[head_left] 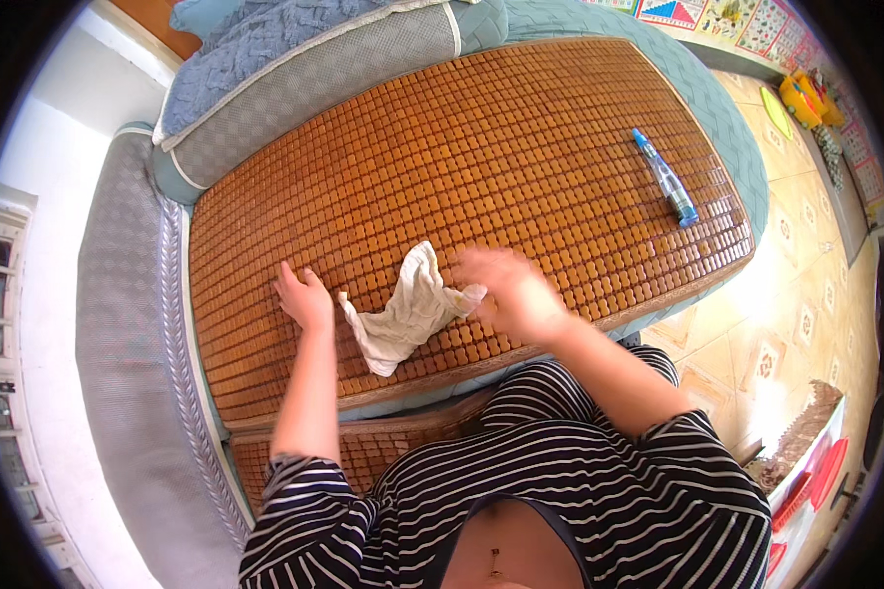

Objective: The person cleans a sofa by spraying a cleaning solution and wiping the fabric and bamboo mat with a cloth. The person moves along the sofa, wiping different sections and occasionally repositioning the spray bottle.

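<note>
A crumpled off-white cloth (405, 316) lies on the bamboo-tile seat mat (442, 169) between my hands. To its left, my left hand (306, 298) rests on the mat with its fingers apart, holding nothing. My right hand (516, 294) is blurred at the cloth's right corner. That corner meets the hand near the thumb, but the blur hides whether the fingers grip it. Farther right on the mat lies a slim blue and clear plastic tube (664, 177) with a pointed end.
A grey padded backrest (317, 96) borders the mat at the back, with a blue textured cover (265, 51) over it. A grey armrest (125, 331) runs along the left. Yellow toys (803, 99) stand on the tiled floor (788, 243) by a poster-covered wall at the far right.
</note>
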